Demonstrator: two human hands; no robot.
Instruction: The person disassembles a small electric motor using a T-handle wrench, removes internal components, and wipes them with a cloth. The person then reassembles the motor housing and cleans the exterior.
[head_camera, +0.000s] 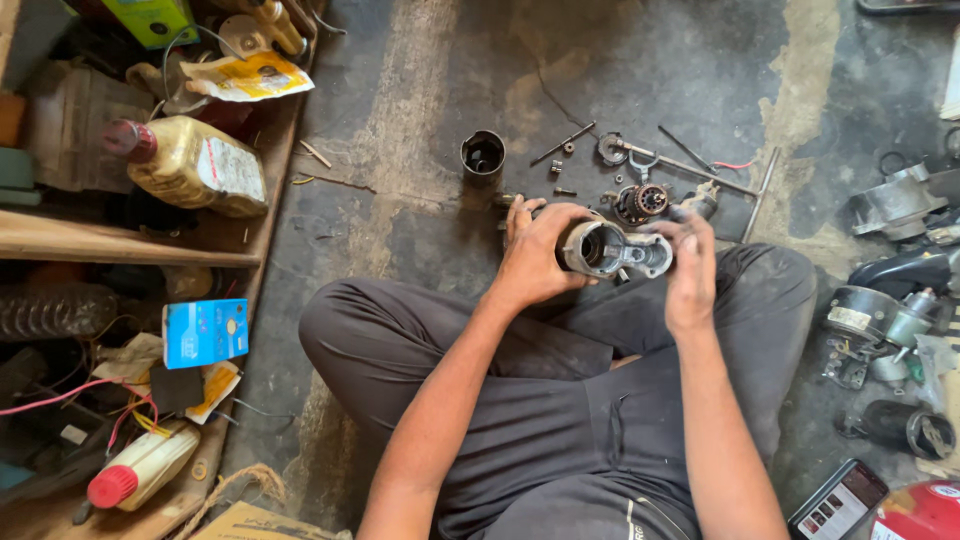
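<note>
A person sits cross-legged on a stained concrete floor (640, 70), holding a grimy metal motor housing (610, 250) above the knees with both hands. The left hand (538, 255) wraps the housing's round open end, fingers curled together against its side. The right hand (692, 268) grips the narrower far end, fingers pressed close around it. Just beyond the hands lie loose parts: a dark cylindrical sleeve (482, 154), a geared armature piece (643, 201), small bolts and a long T-handle wrench (722, 182). A shelf at the left carries a yellowish oil bottle with a red cap (190, 160). A phone (838, 500) rests near the right knee.
</note>
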